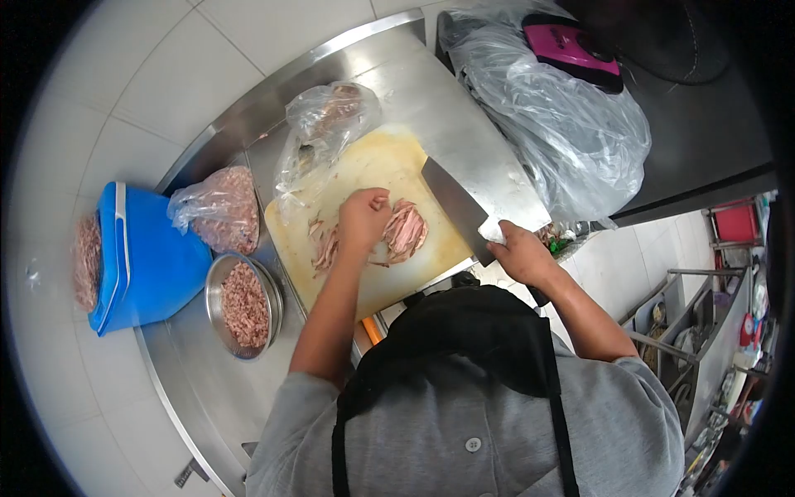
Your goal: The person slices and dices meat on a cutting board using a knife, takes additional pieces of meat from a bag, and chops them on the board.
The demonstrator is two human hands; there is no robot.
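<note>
My left hand [364, 219] is over the yellowed cutting board [385, 153], its fingers curled in; whether they pinch anything is hidden. Just right of it lies a heap of sliced pink meat [407, 232]. More meat strips [325, 246] lie on its other side, partly covered by my wrist. My right hand [523, 255] grips a broad-bladed kitchen knife [454, 201] by its handle, where something white shows near the fingers. The blade is at the board's right edge, apart from the meat.
Left stand a metal bowl of chopped meat [245, 306], a bag of ground meat [228, 207] and a blue container [149, 257]. A clear plastic bag [323, 124] overlaps the board's far corner. Far right are a large plastic bag [563, 116] and a pink-black object [571, 51].
</note>
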